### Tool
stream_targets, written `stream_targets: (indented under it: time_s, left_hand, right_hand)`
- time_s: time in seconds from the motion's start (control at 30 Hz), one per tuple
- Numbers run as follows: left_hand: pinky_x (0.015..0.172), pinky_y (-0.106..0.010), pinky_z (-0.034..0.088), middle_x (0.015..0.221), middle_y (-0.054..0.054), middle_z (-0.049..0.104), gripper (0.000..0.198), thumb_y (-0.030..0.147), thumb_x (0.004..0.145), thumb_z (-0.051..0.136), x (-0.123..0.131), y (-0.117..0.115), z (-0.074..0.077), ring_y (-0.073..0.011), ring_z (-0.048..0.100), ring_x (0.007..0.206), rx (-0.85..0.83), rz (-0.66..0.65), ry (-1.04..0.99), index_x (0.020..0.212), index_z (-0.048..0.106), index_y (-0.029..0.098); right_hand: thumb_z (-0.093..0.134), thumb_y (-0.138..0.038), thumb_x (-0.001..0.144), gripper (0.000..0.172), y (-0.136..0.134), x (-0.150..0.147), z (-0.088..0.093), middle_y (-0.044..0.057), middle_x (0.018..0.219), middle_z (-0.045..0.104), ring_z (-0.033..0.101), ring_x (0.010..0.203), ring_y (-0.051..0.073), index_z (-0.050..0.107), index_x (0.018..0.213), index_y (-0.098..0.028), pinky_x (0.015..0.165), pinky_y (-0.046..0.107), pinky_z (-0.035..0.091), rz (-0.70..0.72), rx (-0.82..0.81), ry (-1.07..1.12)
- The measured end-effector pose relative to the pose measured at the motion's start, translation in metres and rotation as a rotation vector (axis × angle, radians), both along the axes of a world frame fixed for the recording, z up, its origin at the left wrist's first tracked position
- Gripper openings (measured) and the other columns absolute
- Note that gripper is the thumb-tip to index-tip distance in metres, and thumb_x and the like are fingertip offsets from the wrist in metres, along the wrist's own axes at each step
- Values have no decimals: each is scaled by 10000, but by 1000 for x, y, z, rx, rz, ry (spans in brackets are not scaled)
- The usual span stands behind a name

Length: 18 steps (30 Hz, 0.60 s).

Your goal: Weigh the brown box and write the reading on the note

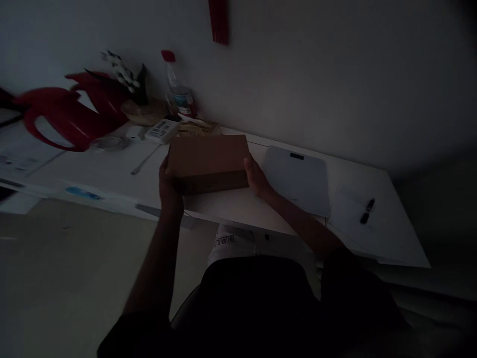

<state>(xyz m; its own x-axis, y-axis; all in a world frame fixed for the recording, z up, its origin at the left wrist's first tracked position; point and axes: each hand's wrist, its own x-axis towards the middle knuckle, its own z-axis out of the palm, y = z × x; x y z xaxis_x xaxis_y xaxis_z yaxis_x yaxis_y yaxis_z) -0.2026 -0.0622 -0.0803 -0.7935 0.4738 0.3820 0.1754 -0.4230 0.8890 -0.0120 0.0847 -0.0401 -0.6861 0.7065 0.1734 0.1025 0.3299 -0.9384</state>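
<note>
Between both hands is a brown cardboard box [208,156], gripped at its two ends over the white table [238,201]. My left hand [169,186] wraps the box's left end, its fingers partly hidden behind it. At the right end, my right hand [256,175] presses against the side with the thumb near the top edge. Whether the box touches the table is hard to tell in the dim light. A flat grey scale [298,176] with a small dark display lies just right of the box.
Left along the table stand red jugs [67,117], a potted plant [139,94] and a red-capped bottle [181,94]. A white labelled box [163,130] and a cable [146,160] lie nearer. A black pen [367,211] rests on paper [348,211] at right.
</note>
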Motion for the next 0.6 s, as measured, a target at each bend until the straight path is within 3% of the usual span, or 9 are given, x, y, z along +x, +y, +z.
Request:
stream_targets:
  time_s: [0.23, 0.6]
  left_hand:
    - [1165, -494, 308, 1354, -122, 557, 710, 558, 696, 686, 9, -3, 15, -341, 445, 1339, 38, -63, -159, 1267, 599, 146]
    - [1116, -460, 378, 1363, -94, 567, 762, 536, 668, 687, 7, -3, 15, -321, 465, 1331, 37, -60, -203, 1324, 568, 166]
  right_hand:
    - [262, -976, 749, 1096, -7, -12, -2, 134, 1537, 363, 264, 1476, 293, 465, 1402, -119, 1242, 435, 219, -45, -155, 178]
    - [334, -939, 771, 1023, -11, -16, -5, 115, 1518, 394, 293, 1460, 280, 472, 1405, -147, 1236, 434, 226, -48, -229, 269]
